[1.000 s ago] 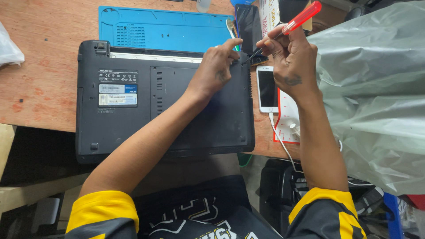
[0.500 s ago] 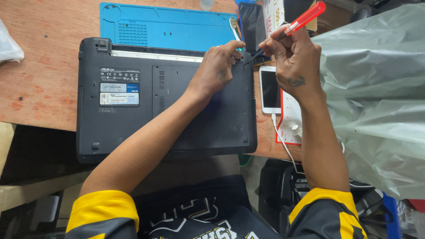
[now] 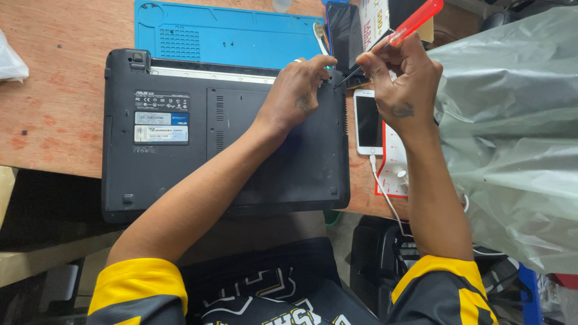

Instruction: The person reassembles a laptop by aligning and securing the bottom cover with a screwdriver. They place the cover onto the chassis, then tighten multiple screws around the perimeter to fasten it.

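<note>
I see a black laptop lying upside down on the wooden counter, its near edge hanging a little over the counter's front. My left hand rests on the laptop's far right corner, fingers curled down onto the casing, pressing on it rather than closed around anything. My right hand has its grip clamped on a screwdriver with a red see-through handle; the handle points up and away to the right, the thin shaft slants down to the left, and the tip meets the laptop at that same far right corner, just beside my left fingertips. I cannot tell whether the tip sits in a screw.

A blue mat lies on the counter just behind the laptop. A white phone lies face up right of the laptop, partly under my right wrist, with a white cable running off its near end over the counter edge. A dark phone lies beyond it, near the mat. A grey-green plastic sheet fills the right side. Sleeves are black with yellow cuffs.
</note>
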